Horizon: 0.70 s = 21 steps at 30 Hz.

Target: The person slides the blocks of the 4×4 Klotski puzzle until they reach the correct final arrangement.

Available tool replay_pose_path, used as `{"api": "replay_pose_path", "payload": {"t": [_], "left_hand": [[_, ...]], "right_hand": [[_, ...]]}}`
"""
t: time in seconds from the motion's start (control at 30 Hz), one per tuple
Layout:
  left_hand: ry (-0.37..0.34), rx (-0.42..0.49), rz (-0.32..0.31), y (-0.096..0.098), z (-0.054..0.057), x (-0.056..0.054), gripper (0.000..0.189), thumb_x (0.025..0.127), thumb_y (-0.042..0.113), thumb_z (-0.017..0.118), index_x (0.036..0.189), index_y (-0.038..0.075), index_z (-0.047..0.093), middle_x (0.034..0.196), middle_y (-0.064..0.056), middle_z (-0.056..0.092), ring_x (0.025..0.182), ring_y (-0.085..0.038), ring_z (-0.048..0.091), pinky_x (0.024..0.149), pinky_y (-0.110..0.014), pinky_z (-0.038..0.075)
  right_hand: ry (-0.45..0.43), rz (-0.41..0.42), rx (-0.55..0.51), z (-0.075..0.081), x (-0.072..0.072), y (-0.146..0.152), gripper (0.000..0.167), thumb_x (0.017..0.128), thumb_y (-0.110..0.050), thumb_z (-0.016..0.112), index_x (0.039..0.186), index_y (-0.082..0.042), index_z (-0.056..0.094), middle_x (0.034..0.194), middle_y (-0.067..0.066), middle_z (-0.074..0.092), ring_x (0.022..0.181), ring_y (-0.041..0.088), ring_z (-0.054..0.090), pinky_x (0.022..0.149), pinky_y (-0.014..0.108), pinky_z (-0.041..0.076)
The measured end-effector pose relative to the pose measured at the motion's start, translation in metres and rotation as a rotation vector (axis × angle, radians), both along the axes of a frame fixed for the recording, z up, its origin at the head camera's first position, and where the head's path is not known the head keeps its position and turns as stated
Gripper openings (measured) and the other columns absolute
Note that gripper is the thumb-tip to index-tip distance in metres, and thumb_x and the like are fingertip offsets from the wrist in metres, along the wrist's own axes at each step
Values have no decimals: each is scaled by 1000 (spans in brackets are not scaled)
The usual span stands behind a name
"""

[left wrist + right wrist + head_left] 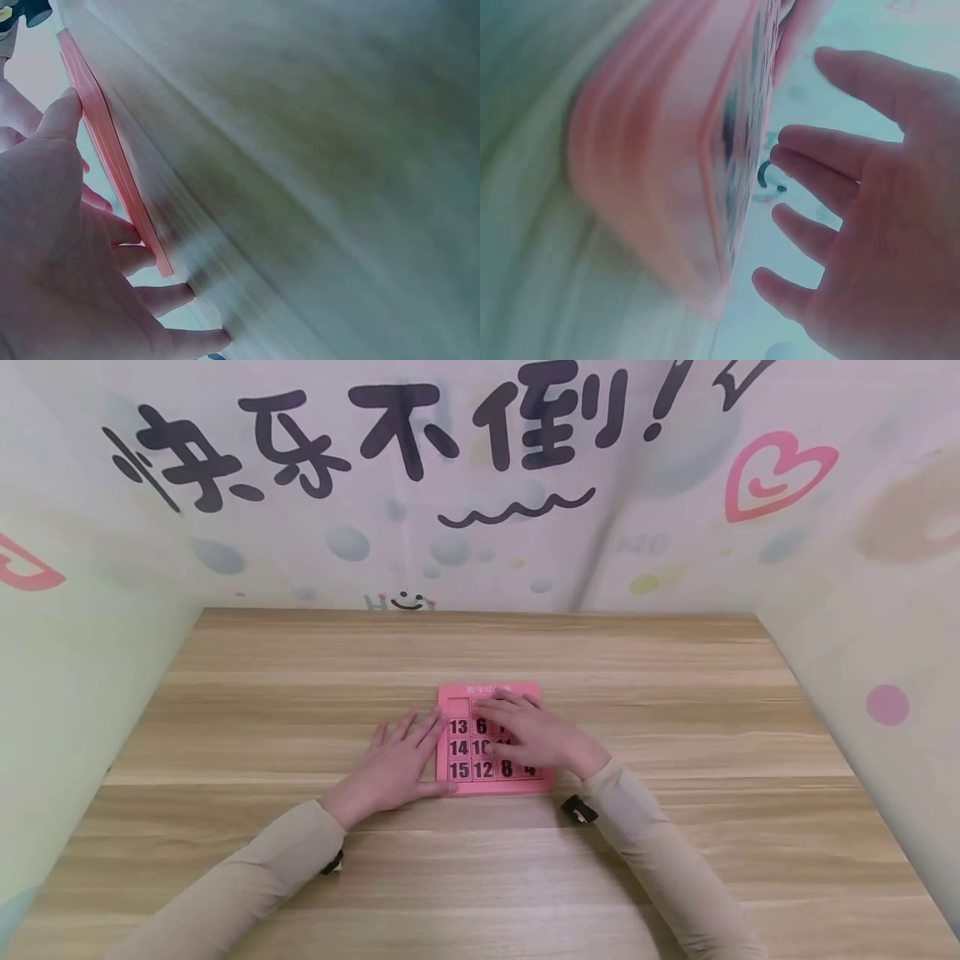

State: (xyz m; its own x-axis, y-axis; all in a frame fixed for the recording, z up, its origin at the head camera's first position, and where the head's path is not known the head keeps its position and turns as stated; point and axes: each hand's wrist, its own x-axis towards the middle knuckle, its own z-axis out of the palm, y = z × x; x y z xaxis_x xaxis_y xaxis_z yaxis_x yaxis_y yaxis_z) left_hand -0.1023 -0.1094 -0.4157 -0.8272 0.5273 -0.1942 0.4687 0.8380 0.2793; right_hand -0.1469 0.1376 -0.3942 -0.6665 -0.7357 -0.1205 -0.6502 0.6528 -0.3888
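A pink sliding number puzzle [495, 787] lies flat on the wooden table, its black-numbered tiles facing up. The upper left slot of its grid holds no tile. My left hand [390, 770] rests at the puzzle's left side, fingers spread. In the left wrist view, its thumb [62, 116] touches the pink side near one corner, and two fingertips lie off the puzzle on the table. My right hand [540, 735] is over the right part of the tiles with fingers loosely extended, hiding several numbers. The right wrist view shows its fingertips just above the tile face.
The wooden table [480, 877] spreads around the puzzle. A white printed backdrop [480, 560] with large black characters and a pink heart rises behind and at both sides. Black wrist devices [580, 810] are strapped under both sleeves.
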Motion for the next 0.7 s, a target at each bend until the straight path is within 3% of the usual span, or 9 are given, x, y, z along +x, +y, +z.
{"api": "replay_pose_path", "payload": {"t": [0.3, 0.7], "left_hand": [[-2, 13, 4, 1, 1, 1, 97, 87, 67, 51, 154, 4, 19, 160, -11, 11, 143, -41, 9, 109, -66, 9], [0, 7, 1, 1, 0, 0, 98, 88, 69, 48, 154, 5, 17, 160, -10, 9, 143, -41, 9, 109, -66, 9]], "right_hand": [[-26, -52, 35, -6, -3, 10, 62, 99, -43, 51, 147, -6, 40, 153, 7, 35, 144, 32, 16, 114, 55, 11], [-25, -32, 66, -4, -4, -1, 64, 98, -45, 50, 151, -11, 35, 156, 2, 29, 144, 31, 16, 115, 53, 11]]}}
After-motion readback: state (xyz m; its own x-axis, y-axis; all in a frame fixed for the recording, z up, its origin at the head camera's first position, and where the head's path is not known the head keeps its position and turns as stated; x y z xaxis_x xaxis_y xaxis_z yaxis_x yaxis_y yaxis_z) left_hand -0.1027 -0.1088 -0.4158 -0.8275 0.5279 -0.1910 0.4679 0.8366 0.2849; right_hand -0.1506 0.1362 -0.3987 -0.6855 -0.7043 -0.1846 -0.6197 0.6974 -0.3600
